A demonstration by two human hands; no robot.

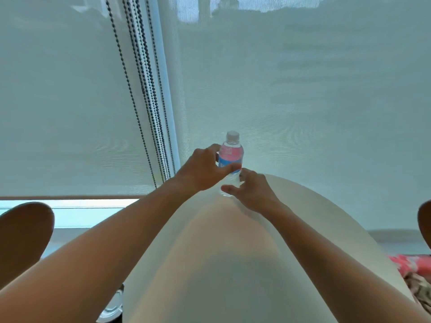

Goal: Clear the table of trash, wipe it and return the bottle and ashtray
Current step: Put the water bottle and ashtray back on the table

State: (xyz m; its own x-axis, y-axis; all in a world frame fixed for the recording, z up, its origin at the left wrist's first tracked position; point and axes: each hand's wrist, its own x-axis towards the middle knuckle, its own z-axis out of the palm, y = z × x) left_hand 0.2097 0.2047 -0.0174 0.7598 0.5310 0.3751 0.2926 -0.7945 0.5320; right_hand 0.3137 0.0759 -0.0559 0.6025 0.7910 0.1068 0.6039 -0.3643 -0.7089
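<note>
A small clear water bottle [231, 155] with a white cap and a pink and blue label stands upright at the far edge of the round white table [233, 264]. My left hand [202, 170] grips the bottle around its label, thumb across the front. My right hand [253, 192] holds the bottle's lower part from the right, fingers curled at its base. The bottle's bottom is partly hidden by my fingers. No ashtray is in view.
A white roller blind [303, 101] with bead chains [149, 101] hangs close behind the table. Brown chair backs stand at the left [23, 238] and far right [425, 220]. Pink patterned fabric [410, 266] lies at the right. A round metal object [114, 306] sits below the table's left edge.
</note>
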